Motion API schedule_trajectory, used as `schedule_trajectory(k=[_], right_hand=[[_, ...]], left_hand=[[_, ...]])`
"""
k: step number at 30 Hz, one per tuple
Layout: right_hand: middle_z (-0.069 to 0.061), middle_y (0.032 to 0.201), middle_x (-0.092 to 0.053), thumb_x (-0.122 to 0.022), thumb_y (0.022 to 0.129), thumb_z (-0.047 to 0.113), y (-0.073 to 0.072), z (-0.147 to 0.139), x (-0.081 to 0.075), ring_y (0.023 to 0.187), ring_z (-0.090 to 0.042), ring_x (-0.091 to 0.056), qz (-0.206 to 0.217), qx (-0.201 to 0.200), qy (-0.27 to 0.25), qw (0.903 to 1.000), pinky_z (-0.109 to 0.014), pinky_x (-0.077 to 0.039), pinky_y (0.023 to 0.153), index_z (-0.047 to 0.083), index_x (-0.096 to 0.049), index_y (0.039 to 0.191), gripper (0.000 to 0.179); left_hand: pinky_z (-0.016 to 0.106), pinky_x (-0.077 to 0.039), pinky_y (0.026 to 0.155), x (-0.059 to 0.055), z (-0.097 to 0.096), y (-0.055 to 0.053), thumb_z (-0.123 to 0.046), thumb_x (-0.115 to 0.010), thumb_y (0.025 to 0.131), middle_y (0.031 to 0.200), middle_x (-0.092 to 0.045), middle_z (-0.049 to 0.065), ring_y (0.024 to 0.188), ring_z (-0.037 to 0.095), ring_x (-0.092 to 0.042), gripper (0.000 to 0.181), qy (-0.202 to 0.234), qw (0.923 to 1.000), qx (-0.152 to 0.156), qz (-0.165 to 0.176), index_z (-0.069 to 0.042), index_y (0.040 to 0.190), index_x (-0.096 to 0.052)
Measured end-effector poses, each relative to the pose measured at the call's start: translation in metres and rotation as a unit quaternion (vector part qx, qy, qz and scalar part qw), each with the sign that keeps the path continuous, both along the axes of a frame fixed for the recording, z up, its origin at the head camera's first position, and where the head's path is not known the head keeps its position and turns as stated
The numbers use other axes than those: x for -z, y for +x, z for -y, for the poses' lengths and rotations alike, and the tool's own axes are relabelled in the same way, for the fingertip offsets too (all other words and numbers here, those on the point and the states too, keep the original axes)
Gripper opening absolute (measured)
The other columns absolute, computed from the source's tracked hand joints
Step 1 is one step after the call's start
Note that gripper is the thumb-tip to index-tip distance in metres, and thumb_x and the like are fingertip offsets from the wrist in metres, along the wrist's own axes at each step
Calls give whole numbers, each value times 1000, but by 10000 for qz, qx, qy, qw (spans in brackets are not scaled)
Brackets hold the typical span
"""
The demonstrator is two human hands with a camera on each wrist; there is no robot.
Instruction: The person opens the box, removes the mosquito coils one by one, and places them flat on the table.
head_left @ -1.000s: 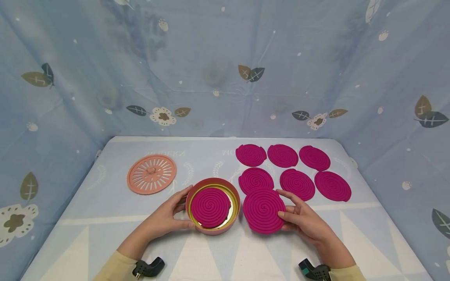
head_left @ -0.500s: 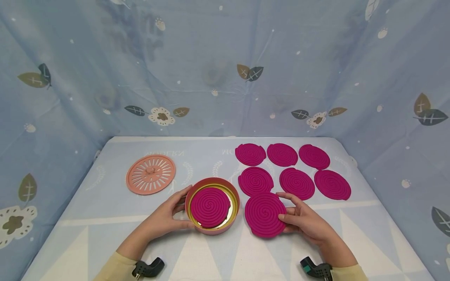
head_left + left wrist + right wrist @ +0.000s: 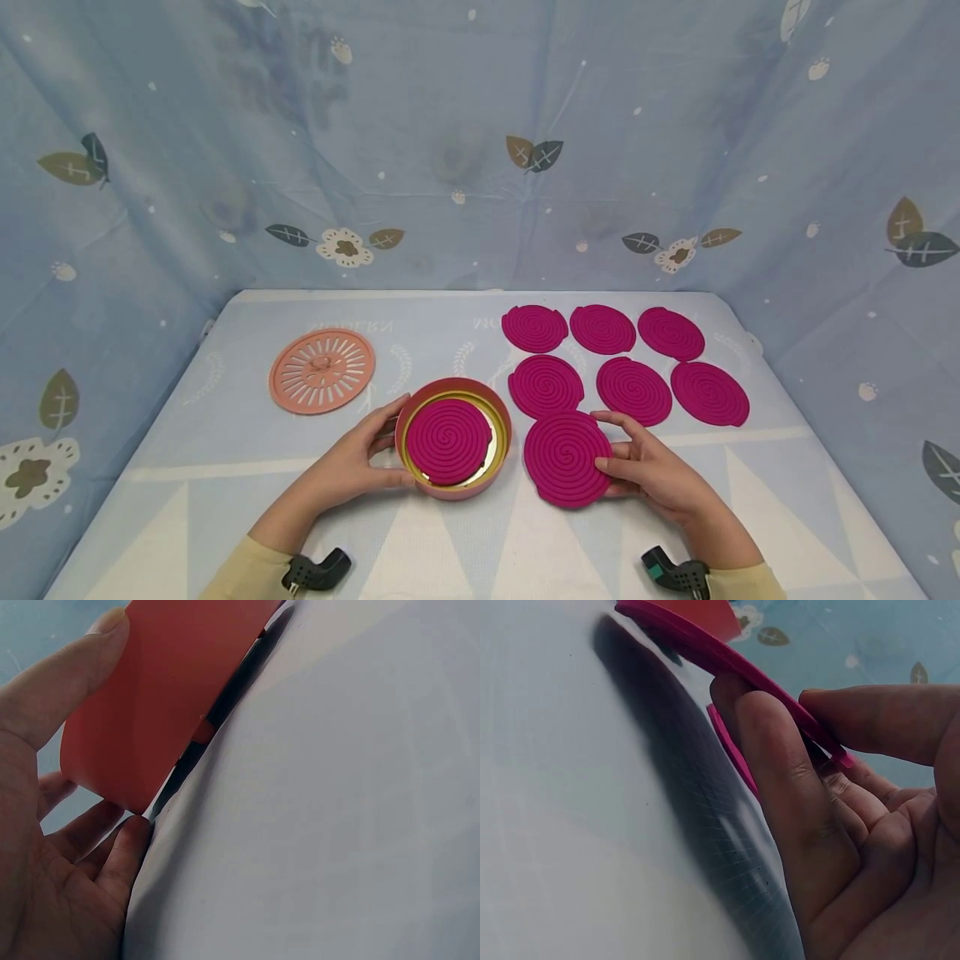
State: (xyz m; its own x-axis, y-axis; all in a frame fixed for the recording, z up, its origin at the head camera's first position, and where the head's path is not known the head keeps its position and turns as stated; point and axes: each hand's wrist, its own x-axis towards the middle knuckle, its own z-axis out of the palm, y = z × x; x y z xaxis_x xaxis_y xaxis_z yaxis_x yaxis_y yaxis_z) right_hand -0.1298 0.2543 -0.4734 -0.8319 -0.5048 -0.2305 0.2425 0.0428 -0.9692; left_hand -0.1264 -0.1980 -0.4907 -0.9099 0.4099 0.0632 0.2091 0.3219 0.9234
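In the head view, my left hand (image 3: pixel 365 454) grips the left side of a round pink tin (image 3: pixel 504 421), thumb on the near side and fingers on the far side. A magenta mosquito coil (image 3: pixel 447 442) lies flat inside it, over a gold-coloured bottom. To the right of the tin, my right hand (image 3: pixel 648 467) pinches another mosquito coil (image 3: pixel 566 458) by its right edge. The right wrist view shows this held coil (image 3: pixel 705 649) edge-on, raised off the cloth between thumb and fingers. In the left wrist view, the tin's red-pink wall (image 3: pixel 161 690) sits between thumb and fingers.
Several more magenta coils (image 3: pixel 602 330) lie in two rows at the back right. A pink slotted lid (image 3: pixel 322 372) with a small knob rests at the left. Patterned cloth covers the table (image 3: pixel 247 500), and blue curtains (image 3: pixel 450 125) enclose its back and sides.
My right hand has shifted the held coil slightly right and towards me, away from the tin; in the last half second it barely moves. My left hand and the tin stay put.
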Motion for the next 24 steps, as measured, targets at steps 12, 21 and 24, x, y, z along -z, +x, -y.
schedule_trajectory(k=[12, 21, 24], right_hand=[[-24, 106, -67, -66, 94, 6, 1, -1, -1, 82, -25, -71, 45, 86, 259, 9996, -39, -63, 72, 11, -23, 153, 73], [-18, 102, -65, -63, 97, 9, 0, -5, -2, 82, -23, -70, -12, 42, 304, 9995, -41, -63, 73, 2, -25, 152, 67], [-18, 105, -65, -62, 98, 10, -1, -6, -2, 85, -24, -70, 74, 25, 377, 9993, -41, -63, 75, -1, -24, 152, 68]], left_hand=[[29, -42, 109, -1, 0, 0, -31, -92, 70, 154, -36, 2, 131, 23, -49, 110, 26, 10000, 32, -43, -19, 157, -27], [28, -42, 109, -2, 0, 1, -32, -92, 69, 155, -35, -1, 131, 20, -49, 111, 53, 10000, 25, 79, -20, 157, -27], [27, -42, 109, -2, 0, 1, -31, -92, 69, 154, -36, 1, 132, 20, -48, 111, 64, 9999, 18, 79, -20, 158, -26]])
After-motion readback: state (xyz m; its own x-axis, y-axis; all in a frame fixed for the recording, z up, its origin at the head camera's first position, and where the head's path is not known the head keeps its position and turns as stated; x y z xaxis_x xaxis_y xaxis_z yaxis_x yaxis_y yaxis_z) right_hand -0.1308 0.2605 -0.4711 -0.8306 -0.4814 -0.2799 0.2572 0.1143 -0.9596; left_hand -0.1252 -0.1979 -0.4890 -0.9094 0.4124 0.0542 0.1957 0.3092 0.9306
